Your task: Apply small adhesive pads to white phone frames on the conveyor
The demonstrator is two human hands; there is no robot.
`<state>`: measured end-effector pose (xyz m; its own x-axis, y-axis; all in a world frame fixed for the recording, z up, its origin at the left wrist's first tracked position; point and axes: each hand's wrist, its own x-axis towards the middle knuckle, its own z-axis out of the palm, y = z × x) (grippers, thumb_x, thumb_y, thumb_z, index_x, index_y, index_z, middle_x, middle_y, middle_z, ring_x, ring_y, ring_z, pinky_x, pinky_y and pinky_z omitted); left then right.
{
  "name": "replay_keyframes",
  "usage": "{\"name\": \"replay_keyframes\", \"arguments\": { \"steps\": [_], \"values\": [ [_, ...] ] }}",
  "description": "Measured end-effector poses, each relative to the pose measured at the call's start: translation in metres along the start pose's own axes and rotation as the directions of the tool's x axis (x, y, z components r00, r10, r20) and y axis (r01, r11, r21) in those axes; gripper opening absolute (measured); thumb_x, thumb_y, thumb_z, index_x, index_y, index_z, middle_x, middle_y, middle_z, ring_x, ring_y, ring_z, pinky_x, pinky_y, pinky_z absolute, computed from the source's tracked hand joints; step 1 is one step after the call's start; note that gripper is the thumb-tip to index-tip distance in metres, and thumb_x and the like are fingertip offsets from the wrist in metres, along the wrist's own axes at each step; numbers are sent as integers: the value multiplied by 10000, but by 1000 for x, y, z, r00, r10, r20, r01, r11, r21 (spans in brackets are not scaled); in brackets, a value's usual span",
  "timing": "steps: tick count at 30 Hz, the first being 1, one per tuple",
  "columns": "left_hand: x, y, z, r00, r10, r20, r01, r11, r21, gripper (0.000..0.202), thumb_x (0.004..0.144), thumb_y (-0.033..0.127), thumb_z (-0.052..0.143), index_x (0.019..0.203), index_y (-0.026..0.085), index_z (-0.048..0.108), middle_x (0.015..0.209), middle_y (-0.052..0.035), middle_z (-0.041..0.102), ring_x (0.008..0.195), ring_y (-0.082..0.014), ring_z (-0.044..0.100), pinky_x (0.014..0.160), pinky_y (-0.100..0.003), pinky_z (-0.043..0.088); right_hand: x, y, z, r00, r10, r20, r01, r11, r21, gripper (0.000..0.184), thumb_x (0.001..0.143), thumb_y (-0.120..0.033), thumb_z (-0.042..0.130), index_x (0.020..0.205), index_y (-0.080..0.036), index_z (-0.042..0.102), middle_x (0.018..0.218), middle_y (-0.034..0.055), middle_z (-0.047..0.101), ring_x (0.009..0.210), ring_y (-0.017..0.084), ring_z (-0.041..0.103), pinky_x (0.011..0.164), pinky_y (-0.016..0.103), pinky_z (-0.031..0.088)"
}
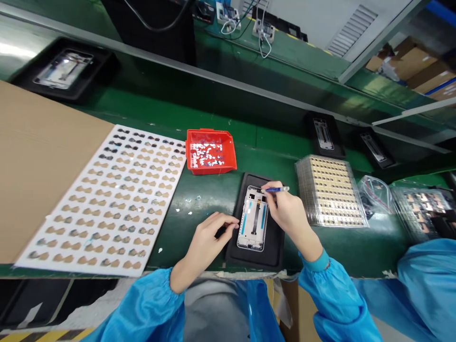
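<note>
A phone frame [253, 218] with a silver rim, blue strips and a dark ribbon down its middle lies in a black tray [274, 247]. My right hand [287, 209] is closed around a slim blue and white pen-like tool [278, 189]. The tool's left end meets the top part of the frame; its tip is too small to make out. At the frame's left edge is my left hand [210, 240], thumb and index fingertips brought together in a pinch. Whatever is between them, if anything, cannot be made out.
A red bin [228, 164] holds small white and blue pieces. Left of it lies a white sheet [156, 237] with rows of tan stickers. Stacked clear trays [331, 190] and a plastic bag [377, 192] stand right. A blue sleeve [427, 285] of another person shows at far right.
</note>
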<state>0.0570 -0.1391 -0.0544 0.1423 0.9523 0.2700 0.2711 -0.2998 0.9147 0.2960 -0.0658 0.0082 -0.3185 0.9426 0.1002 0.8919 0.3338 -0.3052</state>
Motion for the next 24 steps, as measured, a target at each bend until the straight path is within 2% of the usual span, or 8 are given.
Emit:
{"name": "replay_keyframes", "arguments": {
  "steps": [3, 7, 11, 13, 15, 18, 21, 24],
  "values": [
    [1, -2, 2, 1000, 2, -16, -2, 1000, -7, 164, 1003, 159, 645, 979, 236, 787, 849, 7, 803, 744, -154, 746, 707, -232, 603, -4, 0, 2, 999, -27, 23, 27, 999, -22, 207, 1090, -175, 485, 1192, -265, 641, 1212, 73, 844, 951, 268, 848, 678, 315, 634],
    [-1, 5, -5, 1000, -13, -3, 13, 1000, -20, 177, 1004, 158, 627, 944, 234, 774, 874, 11, 824, 788, -155, 783, 736, -226, 613, -4, 8, 2, 997, -68, 25, 68, 997, -26, 187, 1116, -211, 473, 1204, -253, 632, 1197, 86, 840, 943, 273, 849, 670, 319, 631],
    [0, 31, -36, 998, -70, 7, 69, 997, 18, 203, 1039, 196, 593, 941, 246, 763, 903, 12, 833, 847, -165, 798, 789, -243, 622, 3, 16, 3, 992, -113, 62, 119, 986, -115, 205, 1129, -250, 450, 1215, -217, 633, 1202, 126, 829, 870, 283, 843, 605, 314, 597],
    [11, 43, -59, 999, -42, -28, 45, 995, 87, 197, 1049, 225, 585, 948, 246, 753, 917, 3, 815, 861, -168, 782, 788, -249, 612, 7, 19, 4, 990, -122, 75, 131, 983, -131, 214, 1128, -277, 457, 1233, -190, 622, 1219, 166, 820, 859, 304, 839, 591, 327, 591],
    [33, 46, -79, 997, 44, -66, -31, 983, 180, 179, 1046, 256, 599, 946, 240, 747, 940, -13, 792, 882, -178, 757, 791, -264, 601, 11, 22, 5, 989, -120, 88, 129, 987, -97, 228, 1116, -298, 482, 1272, -182, 601, 1167, 175, 828, 866, 325, 839, 615, 348, 607],
    [82, 31, -98, 981, 183, -58, -153, 928, 340, 180, 1036, 274, 607, 956, 224, 761, 993, -37, 777, 925, -200, 732, 827, -299, 590, 16, 24, 4, 992, -87, 91, 80, 994, 78, 193, 1088, -336, 530, 1234, -221, 581, 992, 122, 840, 815, 325, 842, 662, 381, 649],
    [134, 2, -98, 981, 186, 57, -186, 820, 542, 242, 1022, 204, 544, 1050, 201, 785, 1079, -72, 773, 990, -223, 730, 898, -342, 587, 9, 19, -2, 999, -8, -50, 25, 934, 356, 193, 1073, -454, 569, 1125, -268, 557, 992, 108, 840, 843, 310, 851, 733, 403, 697],
    [171, -21, -85, 974, 95, 207, -215, 683, 698, 297, 978, 107, 527, 1074, 182, 799, 1128, -111, 775, 1083, -253, 729, 955, -362, 576, -22, 4, -15, 965, 133, -228, 8, 850, 526, 284, 1056, -557, 635, 1085, -282, 568, 1038, 108, 834, 946, 299, 853, 779, 379, 703]
  ]
}}
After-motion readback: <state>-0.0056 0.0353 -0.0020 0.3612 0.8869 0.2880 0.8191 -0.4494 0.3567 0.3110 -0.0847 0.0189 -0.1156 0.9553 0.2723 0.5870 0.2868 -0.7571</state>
